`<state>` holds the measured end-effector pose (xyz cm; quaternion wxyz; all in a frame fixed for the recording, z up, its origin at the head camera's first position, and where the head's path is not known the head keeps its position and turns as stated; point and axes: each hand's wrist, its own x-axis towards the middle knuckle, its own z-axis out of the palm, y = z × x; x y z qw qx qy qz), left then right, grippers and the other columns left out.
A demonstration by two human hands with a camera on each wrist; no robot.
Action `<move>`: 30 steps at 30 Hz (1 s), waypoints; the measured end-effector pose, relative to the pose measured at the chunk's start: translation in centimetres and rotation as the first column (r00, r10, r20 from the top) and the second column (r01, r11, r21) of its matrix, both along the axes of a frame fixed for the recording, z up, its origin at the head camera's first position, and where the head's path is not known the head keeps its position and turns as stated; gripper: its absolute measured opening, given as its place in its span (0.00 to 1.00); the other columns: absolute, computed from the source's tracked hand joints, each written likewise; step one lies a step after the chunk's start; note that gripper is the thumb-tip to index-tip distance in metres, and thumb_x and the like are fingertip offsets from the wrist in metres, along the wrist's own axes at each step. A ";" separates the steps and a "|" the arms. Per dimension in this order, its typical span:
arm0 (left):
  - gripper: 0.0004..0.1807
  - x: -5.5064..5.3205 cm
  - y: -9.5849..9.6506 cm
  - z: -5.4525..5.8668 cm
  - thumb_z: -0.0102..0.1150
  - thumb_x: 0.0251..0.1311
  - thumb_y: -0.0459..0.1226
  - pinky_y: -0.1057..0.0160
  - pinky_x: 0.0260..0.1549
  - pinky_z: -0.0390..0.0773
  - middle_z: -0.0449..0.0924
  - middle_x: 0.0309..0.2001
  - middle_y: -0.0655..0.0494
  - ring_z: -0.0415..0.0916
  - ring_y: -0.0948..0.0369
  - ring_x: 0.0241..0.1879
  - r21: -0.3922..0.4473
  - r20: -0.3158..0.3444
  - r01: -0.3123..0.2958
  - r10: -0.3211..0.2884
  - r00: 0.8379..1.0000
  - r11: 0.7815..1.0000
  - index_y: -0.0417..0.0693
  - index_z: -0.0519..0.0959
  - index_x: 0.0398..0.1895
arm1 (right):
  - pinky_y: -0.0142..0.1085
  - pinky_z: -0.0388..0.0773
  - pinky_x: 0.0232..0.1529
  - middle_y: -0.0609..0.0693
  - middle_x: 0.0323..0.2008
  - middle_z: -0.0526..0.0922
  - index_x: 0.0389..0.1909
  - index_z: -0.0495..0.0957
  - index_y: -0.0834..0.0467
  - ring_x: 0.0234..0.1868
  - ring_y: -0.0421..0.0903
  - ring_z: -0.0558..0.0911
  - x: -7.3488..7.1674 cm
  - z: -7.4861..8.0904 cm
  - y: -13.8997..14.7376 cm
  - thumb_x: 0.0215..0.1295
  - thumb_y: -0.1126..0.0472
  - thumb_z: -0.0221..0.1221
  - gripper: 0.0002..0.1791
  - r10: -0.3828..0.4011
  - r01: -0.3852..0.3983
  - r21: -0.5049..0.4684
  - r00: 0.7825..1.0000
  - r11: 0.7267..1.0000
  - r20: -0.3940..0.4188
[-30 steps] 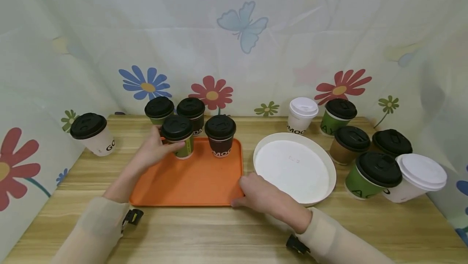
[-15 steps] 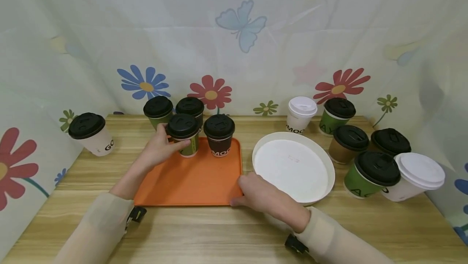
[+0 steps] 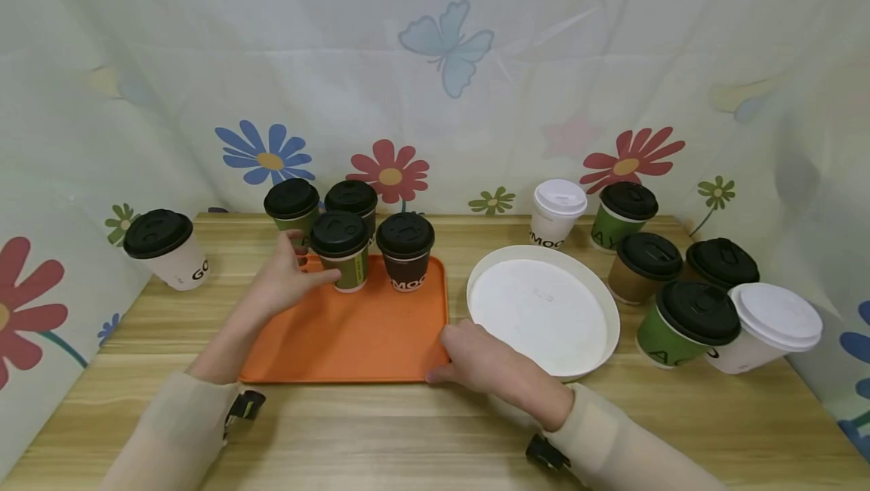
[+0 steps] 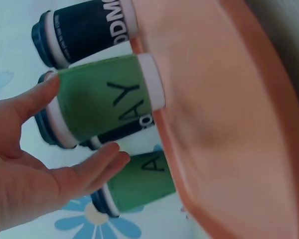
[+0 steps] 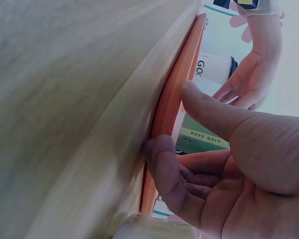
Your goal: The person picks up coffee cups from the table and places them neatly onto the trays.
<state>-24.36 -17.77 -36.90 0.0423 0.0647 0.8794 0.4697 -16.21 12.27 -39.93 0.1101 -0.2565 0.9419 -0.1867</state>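
A green paper coffee cup with a black lid stands upright on the orange tray, beside a dark cup that also stands on it. My left hand is at the green cup's left side, fingers spread. In the left wrist view, its thumb tip overlaps the cup near the lid, and the other fingers are away from its wall. My right hand grips the tray's right edge near the front corner. The right wrist view has its thumb on the rim and a finger curled at the underside.
Behind the tray stand another green cup and a dark cup. A white cup is at far left. Right of the tray lies a round white tray, with several lidded cups behind and beside it, including a green one.
The green cup has shifted right on the tray, close to the dark cup. My left hand moved right with it, then drew back left as its fingers spread. My right hand stays on the tray.
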 end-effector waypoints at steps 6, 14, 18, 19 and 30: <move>0.49 0.7 -2.0 0.9 0.67 0.67 0.43 0.34 0.63 0.65 0.56 0.68 0.22 0.60 0.29 0.66 -0.117 -0.013 -0.031 0.030 0.999 0.993 0.26 0.47 0.76 | 0.35 0.68 0.21 0.46 0.17 0.72 0.19 0.74 0.56 0.19 0.41 0.68 0.0 0.0 0.0 0.57 0.54 0.76 0.21 0.006 -0.006 -0.007 1.000 1.000 -0.003; 0.41 1.6 -4.5 0.8 0.60 0.72 0.45 0.36 0.58 0.68 0.62 0.63 0.24 0.64 0.32 0.60 -0.101 -0.114 -0.192 0.180 0.977 0.976 0.26 0.55 0.73 | 0.35 0.68 0.21 0.46 0.17 0.71 0.18 0.73 0.56 0.20 0.41 0.68 0.0 -0.1 0.0 0.57 0.54 0.77 0.22 0.008 -0.008 -0.011 1.000 1.000 -0.009; 0.36 2.1 -5.5 0.5 0.60 0.72 0.46 0.39 0.55 0.70 0.68 0.61 0.29 0.67 0.35 0.57 -0.075 -0.209 -0.302 0.281 0.937 0.950 0.30 0.62 0.71 | 0.35 0.68 0.21 0.46 0.17 0.72 0.18 0.73 0.56 0.20 0.41 0.68 0.0 -0.2 0.0 0.57 0.53 0.77 0.22 0.004 -0.004 -0.006 1.000 1.000 0.000; 0.36 2.2 -5.7 0.4 0.60 0.72 0.46 0.40 0.54 0.71 0.68 0.60 0.29 0.68 0.36 0.57 -0.063 -0.227 -0.322 0.301 0.926 0.945 0.30 0.63 0.71 | 0.35 0.68 0.21 0.46 0.17 0.72 0.18 0.73 0.56 0.20 0.41 0.68 -0.1 -0.2 0.0 0.57 0.53 0.77 0.22 0.002 -0.002 -0.003 1.000 1.000 0.001; 0.36 2.8 -8.4 -0.5 0.63 0.69 0.52 0.61 0.44 0.68 0.70 0.54 0.38 0.69 0.49 0.49 -0.031 -0.200 -0.412 0.398 0.895 0.911 0.32 0.66 0.63 | 0.35 0.68 0.21 0.46 0.18 0.72 0.19 0.73 0.56 0.20 0.41 0.68 0.0 -0.2 0.0 0.57 0.53 0.77 0.22 0.000 0.000 -0.010 1.000 1.000 -0.008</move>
